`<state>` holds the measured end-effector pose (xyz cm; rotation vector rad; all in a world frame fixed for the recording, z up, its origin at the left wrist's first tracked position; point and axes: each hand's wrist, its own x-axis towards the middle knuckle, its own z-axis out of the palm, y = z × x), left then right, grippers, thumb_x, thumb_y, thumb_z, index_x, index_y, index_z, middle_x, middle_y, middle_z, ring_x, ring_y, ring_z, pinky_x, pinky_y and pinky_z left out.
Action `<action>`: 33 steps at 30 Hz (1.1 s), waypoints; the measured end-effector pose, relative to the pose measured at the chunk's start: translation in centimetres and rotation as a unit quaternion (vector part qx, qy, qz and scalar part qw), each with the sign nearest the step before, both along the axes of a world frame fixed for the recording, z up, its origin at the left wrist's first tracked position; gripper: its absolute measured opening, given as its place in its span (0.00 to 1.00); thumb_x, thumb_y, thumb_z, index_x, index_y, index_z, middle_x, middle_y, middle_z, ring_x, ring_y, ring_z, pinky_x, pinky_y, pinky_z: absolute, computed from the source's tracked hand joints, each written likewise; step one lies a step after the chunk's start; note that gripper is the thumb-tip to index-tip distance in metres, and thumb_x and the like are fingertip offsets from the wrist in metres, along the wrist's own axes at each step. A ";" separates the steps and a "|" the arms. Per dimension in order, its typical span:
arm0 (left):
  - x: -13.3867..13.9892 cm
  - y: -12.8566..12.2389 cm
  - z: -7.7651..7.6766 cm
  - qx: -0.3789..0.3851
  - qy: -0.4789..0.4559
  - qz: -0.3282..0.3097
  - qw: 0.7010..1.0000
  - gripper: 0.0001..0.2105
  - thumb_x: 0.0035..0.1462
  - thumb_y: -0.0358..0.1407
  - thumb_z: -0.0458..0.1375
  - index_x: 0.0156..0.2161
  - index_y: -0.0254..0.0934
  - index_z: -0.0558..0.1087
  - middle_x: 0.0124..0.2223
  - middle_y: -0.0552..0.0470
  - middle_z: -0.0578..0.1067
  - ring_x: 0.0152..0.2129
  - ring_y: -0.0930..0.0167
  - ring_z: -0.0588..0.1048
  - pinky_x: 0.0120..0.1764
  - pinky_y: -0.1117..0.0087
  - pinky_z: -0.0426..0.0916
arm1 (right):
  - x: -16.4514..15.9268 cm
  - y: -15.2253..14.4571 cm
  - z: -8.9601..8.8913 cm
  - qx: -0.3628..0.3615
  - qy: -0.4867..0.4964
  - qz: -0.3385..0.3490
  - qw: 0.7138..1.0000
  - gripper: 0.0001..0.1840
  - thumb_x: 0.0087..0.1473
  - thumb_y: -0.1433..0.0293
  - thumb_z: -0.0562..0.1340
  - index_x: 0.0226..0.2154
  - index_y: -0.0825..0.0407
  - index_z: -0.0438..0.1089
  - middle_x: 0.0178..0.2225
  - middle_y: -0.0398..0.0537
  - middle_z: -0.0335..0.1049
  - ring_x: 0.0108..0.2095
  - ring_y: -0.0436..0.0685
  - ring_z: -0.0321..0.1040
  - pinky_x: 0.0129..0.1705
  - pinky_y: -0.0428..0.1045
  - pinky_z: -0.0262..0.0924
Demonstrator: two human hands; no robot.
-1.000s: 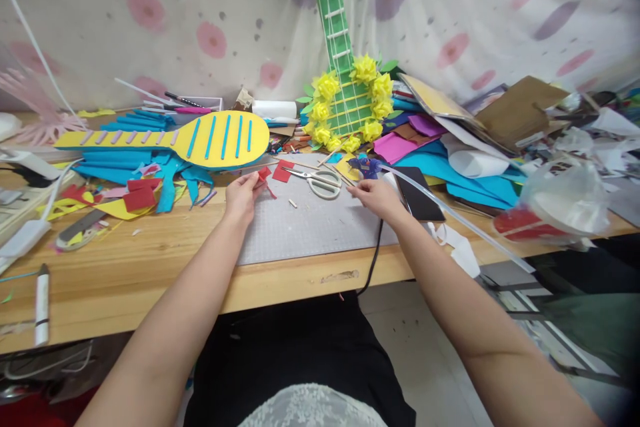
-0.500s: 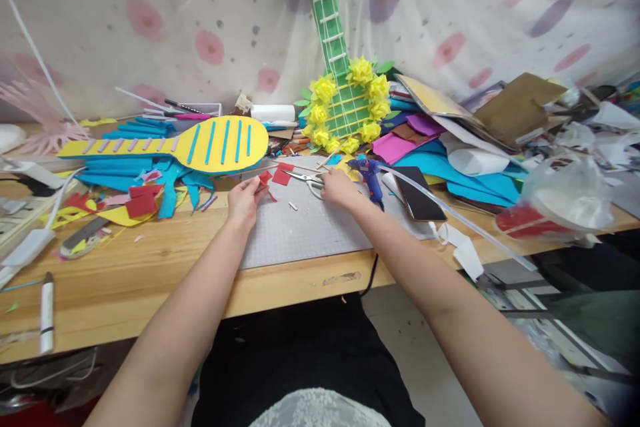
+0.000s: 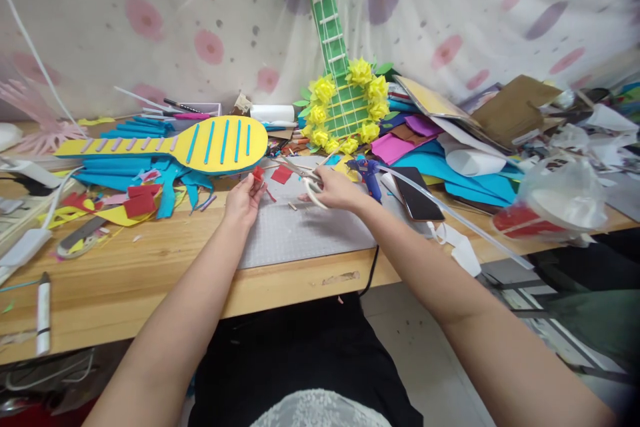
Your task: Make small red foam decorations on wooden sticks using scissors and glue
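Observation:
My left hand (image 3: 243,201) pinches a small piece of red paper (image 3: 258,174) over the left side of the grey cutting mat (image 3: 300,240). To its right, my right hand (image 3: 334,189) grips a pair of scissors (image 3: 311,181) by the white handles, the blades pointing left and away from me. A red paper square (image 3: 281,175) lies on the mat between the hands, just below the blades. Near the middle of the mat is a short pale stub (image 3: 293,205). A blue glue gun (image 3: 369,179) rests beyond my right wrist.
A yellow paper guitar shape (image 3: 220,147) lies at the back left, over blue paper strips. Behind the mat leans a green paper guitar (image 3: 345,107) with yellow flowers. A phone (image 3: 419,193), stacked coloured paper (image 3: 470,183) and a bagged tub (image 3: 550,203) lie right.
My right hand has lifted the scissors from the mat, its fingers now in the handles. My left hand has shifted slightly left and turned, keeping the red paper.

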<state>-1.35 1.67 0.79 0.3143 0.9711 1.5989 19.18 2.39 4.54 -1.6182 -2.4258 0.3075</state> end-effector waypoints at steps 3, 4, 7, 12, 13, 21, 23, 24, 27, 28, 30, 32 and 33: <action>-0.2 0.0 0.0 0.003 -0.010 -0.001 1.000 0.06 0.54 0.27 0.54 0.28 0.33 0.71 0.27 0.53 0.74 0.25 0.78 0.73 0.39 0.73 0.68 | -1.7 -1.0 -0.4 0.020 -0.019 0.059 0.998 0.28 0.45 0.48 0.57 0.38 0.54 0.63 0.37 0.54 0.70 0.36 0.58 0.66 0.33 0.47 0.52; -0.2 -0.1 -0.1 0.004 -0.010 0.000 1.000 0.06 0.54 0.27 0.54 0.28 0.33 0.71 0.27 0.53 0.74 0.24 0.79 0.73 0.38 0.73 0.68 | -2.2 -1.2 -0.6 0.020 -0.027 0.069 0.997 0.28 0.45 0.47 0.56 0.38 0.54 0.64 0.38 0.54 0.70 0.37 0.58 0.66 0.34 0.47 0.52; -0.2 -0.1 -0.1 0.001 -0.008 0.005 1.000 0.06 0.53 0.26 0.54 0.27 0.33 0.70 0.26 0.53 0.74 0.24 0.79 0.72 0.37 0.74 0.68 | -3.7 -1.3 -1.2 0.021 -0.039 0.072 0.996 0.30 0.45 0.45 0.55 0.38 0.54 0.64 0.37 0.55 0.71 0.37 0.59 0.67 0.35 0.48 0.53; -0.1 0.0 -0.2 -0.007 0.000 0.013 1.000 0.08 0.52 0.24 0.52 0.25 0.34 0.70 0.27 0.53 0.75 0.24 0.78 0.73 0.37 0.74 0.68 | -5.2 -1.2 -1.3 0.034 -0.046 0.050 0.997 0.31 0.45 0.43 0.53 0.38 0.52 0.65 0.37 0.55 0.72 0.37 0.61 0.69 0.34 0.49 0.54; -0.1 0.0 -0.2 -0.006 0.003 0.014 1.000 0.07 0.52 0.25 0.53 0.26 0.34 0.70 0.28 0.53 0.75 0.25 0.78 0.73 0.37 0.73 0.68 | -5.3 -1.2 -1.2 0.037 -0.050 0.048 0.997 0.32 0.45 0.43 0.53 0.38 0.52 0.65 0.37 0.55 0.72 0.37 0.61 0.69 0.34 0.49 0.54; -0.2 -0.1 -0.1 0.002 0.014 0.006 1.000 0.05 0.51 0.27 0.55 0.28 0.34 0.72 0.30 0.52 0.76 0.25 0.77 0.73 0.37 0.73 0.68 | -5.4 -1.1 -0.9 0.034 -0.069 0.034 0.996 0.33 0.44 0.41 0.51 0.38 0.51 0.66 0.35 0.54 0.73 0.36 0.61 0.69 0.32 0.48 0.54; -0.1 -0.1 0.0 -0.001 0.007 0.010 1.000 0.05 0.52 0.26 0.54 0.28 0.34 0.71 0.29 0.52 0.76 0.25 0.78 0.73 0.36 0.74 0.68 | -5.4 -0.9 -0.9 0.029 -0.072 0.026 0.997 0.33 0.45 0.41 0.51 0.37 0.51 0.67 0.34 0.54 0.73 0.35 0.61 0.69 0.32 0.48 0.54; -0.1 -0.1 0.1 -0.003 0.003 0.011 1.000 0.06 0.52 0.26 0.54 0.28 0.34 0.71 0.29 0.52 0.76 0.25 0.77 0.73 0.36 0.74 0.68 | -5.4 -0.9 -1.0 0.027 -0.074 0.021 0.997 0.32 0.45 0.41 0.51 0.36 0.51 0.67 0.34 0.54 0.73 0.35 0.60 0.69 0.33 0.48 0.53; 0.0 -0.2 0.2 -0.007 0.000 0.009 1.000 0.06 0.53 0.27 0.54 0.28 0.34 0.72 0.29 0.52 0.76 0.27 0.77 0.73 0.36 0.74 0.68 | -5.4 -0.8 -1.1 0.027 -0.077 0.015 0.997 0.32 0.47 0.42 0.49 0.35 0.51 0.68 0.34 0.53 0.73 0.35 0.59 0.69 0.32 0.47 0.53; 0.0 -0.2 0.2 -0.009 0.003 0.008 1.000 0.06 0.53 0.27 0.54 0.28 0.34 0.72 0.29 0.52 0.76 0.27 0.77 0.74 0.37 0.74 0.68 | -5.3 -0.7 -1.2 0.027 -0.075 0.015 0.997 0.32 0.48 0.42 0.48 0.35 0.51 0.68 0.34 0.53 0.73 0.35 0.59 0.69 0.32 0.47 0.53; -0.1 -0.2 0.2 -0.009 0.008 0.005 1.000 0.05 0.53 0.28 0.55 0.28 0.34 0.72 0.30 0.52 0.76 0.27 0.77 0.74 0.37 0.73 0.68 | -5.1 -0.6 -1.3 0.026 -0.066 0.012 0.997 0.31 0.49 0.43 0.48 0.35 0.51 0.69 0.34 0.53 0.73 0.35 0.59 0.69 0.33 0.48 0.54; -0.1 -0.2 0.3 -0.008 0.010 0.001 1.000 0.05 0.53 0.28 0.55 0.28 0.34 0.72 0.30 0.52 0.76 0.27 0.77 0.74 0.38 0.73 0.67 | -4.6 -0.3 -1.4 0.023 -0.056 -0.004 0.998 0.30 0.50 0.44 0.48 0.36 0.51 0.69 0.35 0.53 0.73 0.36 0.59 0.69 0.33 0.48 0.54; -0.1 -0.3 0.3 -0.009 0.009 -0.002 1.000 0.06 0.53 0.28 0.55 0.27 0.33 0.72 0.30 0.52 0.76 0.27 0.77 0.74 0.38 0.73 0.67 | -4.3 -0.2 -1.5 0.020 -0.055 -0.020 0.998 0.30 0.51 0.45 0.48 0.37 0.51 0.69 0.35 0.53 0.73 0.36 0.59 0.69 0.34 0.48 0.55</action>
